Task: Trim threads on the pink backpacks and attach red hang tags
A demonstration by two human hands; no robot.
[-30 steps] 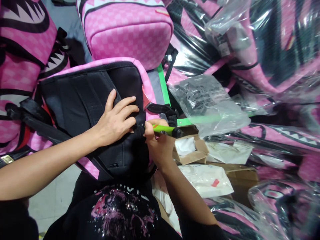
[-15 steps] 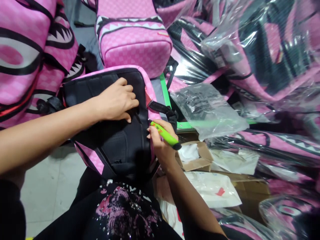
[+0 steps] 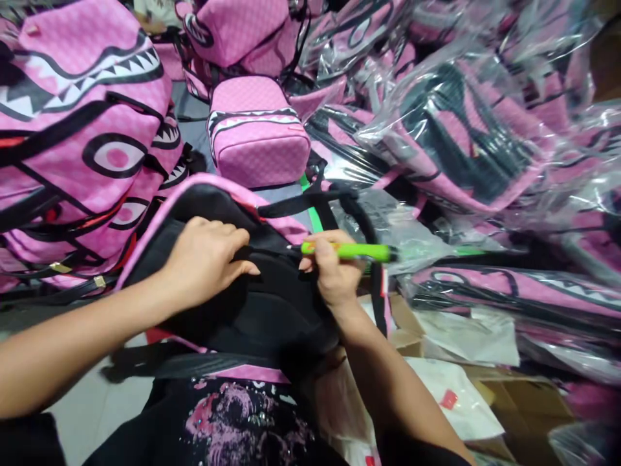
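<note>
Green tool (image 3: pixel 347 251) tip hidden, right hand (image 3: pixel 332 275) gripping — backpack (image 3: pixel 252 291) blurred

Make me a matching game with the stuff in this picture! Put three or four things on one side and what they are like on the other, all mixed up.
Things:
1. left hand
2. right hand
3. small pink backpack
4. bagged backpacks

What they are like:
A. wrapped in clear plastic, piled on the right
B. holding the green pen
C. pressing on the black back panel of the backpack in the lap
D. standing unwrapped behind the hands

Pairs: 1-C, 2-B, 3-D, 4-A
</note>
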